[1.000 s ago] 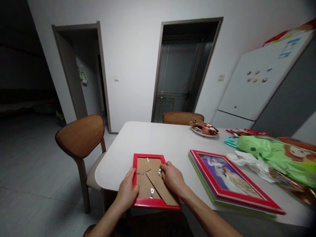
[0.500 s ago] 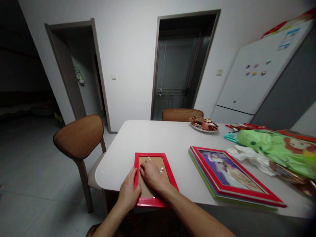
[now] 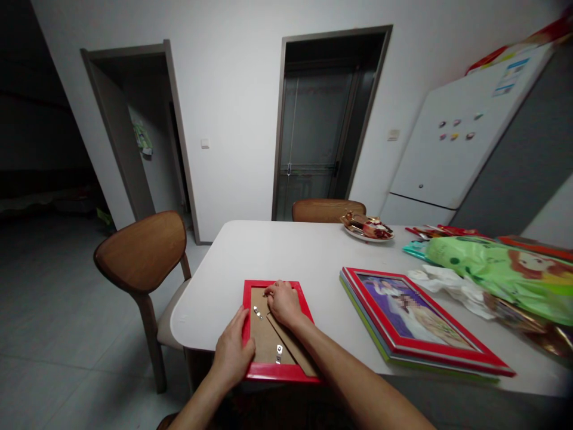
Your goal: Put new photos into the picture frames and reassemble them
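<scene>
A red picture frame (image 3: 273,371) lies at the table's front edge with its brown backing board (image 3: 264,340) facing up. Small metal clips (image 3: 279,353) show on the board. My left hand (image 3: 233,349) grips the frame's left side, thumb over the edge. My right hand (image 3: 284,304) is over the upper part of the board, its fingers pinched at the top; what they hold is hidden. A brown strip, seemingly the frame's stand (image 3: 293,346), slants out from under my right wrist.
Stacked frames, a red one (image 3: 398,346) with a photo on top, lie right on the white table (image 3: 201,298). Beyond are crumpled tissue (image 3: 456,286), a green bag (image 3: 487,263) and a plate (image 3: 373,239) of wrapped items. Chairs (image 3: 143,254) stand left and behind.
My right hand has moved right and slightly up across the board, uncovering a clip at the left and one near the bottom. My left hand stays on the frame's left side.
</scene>
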A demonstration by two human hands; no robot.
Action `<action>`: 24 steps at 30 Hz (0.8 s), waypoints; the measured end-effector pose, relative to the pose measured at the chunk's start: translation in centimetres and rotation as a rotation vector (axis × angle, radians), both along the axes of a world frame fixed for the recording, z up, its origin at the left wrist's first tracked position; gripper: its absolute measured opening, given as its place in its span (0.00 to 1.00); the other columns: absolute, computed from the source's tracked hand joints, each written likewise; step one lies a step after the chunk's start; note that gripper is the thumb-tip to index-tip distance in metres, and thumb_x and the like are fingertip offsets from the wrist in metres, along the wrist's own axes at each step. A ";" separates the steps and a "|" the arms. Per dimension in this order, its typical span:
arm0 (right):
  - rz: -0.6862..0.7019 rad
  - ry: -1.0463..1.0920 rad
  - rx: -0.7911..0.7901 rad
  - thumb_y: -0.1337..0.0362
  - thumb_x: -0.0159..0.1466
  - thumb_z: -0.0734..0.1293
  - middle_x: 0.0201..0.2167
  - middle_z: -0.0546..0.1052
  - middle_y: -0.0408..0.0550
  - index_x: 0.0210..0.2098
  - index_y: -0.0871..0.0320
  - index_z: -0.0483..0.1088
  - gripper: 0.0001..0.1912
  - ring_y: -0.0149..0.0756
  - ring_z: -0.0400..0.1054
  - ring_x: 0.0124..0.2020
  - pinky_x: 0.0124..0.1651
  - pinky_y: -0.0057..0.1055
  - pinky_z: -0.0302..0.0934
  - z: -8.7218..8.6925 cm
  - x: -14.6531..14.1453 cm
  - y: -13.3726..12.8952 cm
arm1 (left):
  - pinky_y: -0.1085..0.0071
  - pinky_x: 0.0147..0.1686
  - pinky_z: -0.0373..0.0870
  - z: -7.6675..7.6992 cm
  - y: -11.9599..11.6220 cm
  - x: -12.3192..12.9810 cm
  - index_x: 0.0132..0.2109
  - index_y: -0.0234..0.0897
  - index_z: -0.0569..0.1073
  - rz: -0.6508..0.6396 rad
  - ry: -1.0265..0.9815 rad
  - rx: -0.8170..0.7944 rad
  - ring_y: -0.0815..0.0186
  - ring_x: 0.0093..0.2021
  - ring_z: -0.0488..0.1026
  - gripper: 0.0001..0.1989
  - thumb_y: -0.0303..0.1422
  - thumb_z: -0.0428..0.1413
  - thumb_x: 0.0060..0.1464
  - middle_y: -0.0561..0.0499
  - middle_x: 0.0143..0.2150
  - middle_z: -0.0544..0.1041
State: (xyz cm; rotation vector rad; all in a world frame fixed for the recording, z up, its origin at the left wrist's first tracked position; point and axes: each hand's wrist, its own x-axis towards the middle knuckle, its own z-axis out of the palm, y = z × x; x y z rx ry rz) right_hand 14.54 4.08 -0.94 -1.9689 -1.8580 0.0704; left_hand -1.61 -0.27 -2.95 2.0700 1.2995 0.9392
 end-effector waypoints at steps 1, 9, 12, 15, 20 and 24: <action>0.017 0.005 0.000 0.65 0.57 0.55 0.36 0.69 0.50 0.35 0.56 0.70 0.14 0.39 0.59 0.40 0.39 0.33 0.50 0.4 0.0 -0.4 | 0.65 0.54 0.51 -0.1 0.0 0.0 0.52 0.29 0.60 0.000 -0.010 -0.002 0.64 0.55 0.57 0.26 0.25 0.47 0.42 0.43 0.55 0.60; 0.551 0.102 -0.130 0.66 0.50 0.62 0.45 0.66 0.45 0.34 0.52 0.72 0.12 0.36 0.58 0.45 0.47 0.31 0.50 2.8 2.2 -8.0 | 0.65 0.54 0.51 -0.5 -0.1 0.0 0.54 0.27 0.58 -0.001 0.004 -0.001 0.61 0.55 0.56 0.27 0.26 0.47 0.43 0.41 0.55 0.59; 0.567 0.130 -0.133 0.66 0.50 0.64 0.44 0.65 0.44 0.30 0.51 0.73 0.09 0.36 0.56 0.46 0.49 0.33 0.48 2.1 1.8 -9.1 | 0.65 0.54 0.51 -0.4 0.0 0.1 0.53 0.27 0.58 0.015 0.009 -0.018 0.62 0.54 0.57 0.27 0.26 0.47 0.42 0.41 0.55 0.60; 0.514 0.144 -0.051 0.64 0.50 0.64 0.40 0.67 0.45 0.27 0.52 0.73 0.06 0.37 0.57 0.45 0.49 0.34 0.47 1.2 1.1 -8.8 | 0.66 0.54 0.51 -0.3 -0.1 0.1 0.53 0.26 0.58 0.010 0.012 -0.030 0.62 0.54 0.57 0.27 0.26 0.46 0.42 0.42 0.54 0.61; 0.393 0.190 0.009 0.60 0.52 0.62 0.42 0.66 0.48 0.37 0.54 0.69 0.13 0.36 0.59 0.43 0.45 0.31 0.51 1.2 1.3 -8.4 | 0.67 0.55 0.50 -0.3 -0.2 -0.1 0.54 0.26 0.58 0.008 -0.015 -0.044 0.62 0.54 0.56 0.28 0.27 0.47 0.42 0.42 0.55 0.60; 0.247 0.118 -0.050 0.54 0.47 0.65 0.35 0.67 0.49 0.36 0.56 0.68 0.19 0.37 0.60 0.37 0.38 0.31 0.53 1.2 1.7 -8.3 | 0.67 0.55 0.50 -0.2 -0.2 0.0 0.54 0.26 0.58 0.026 -0.034 -0.060 0.61 0.55 0.56 0.28 0.27 0.47 0.42 0.42 0.55 0.60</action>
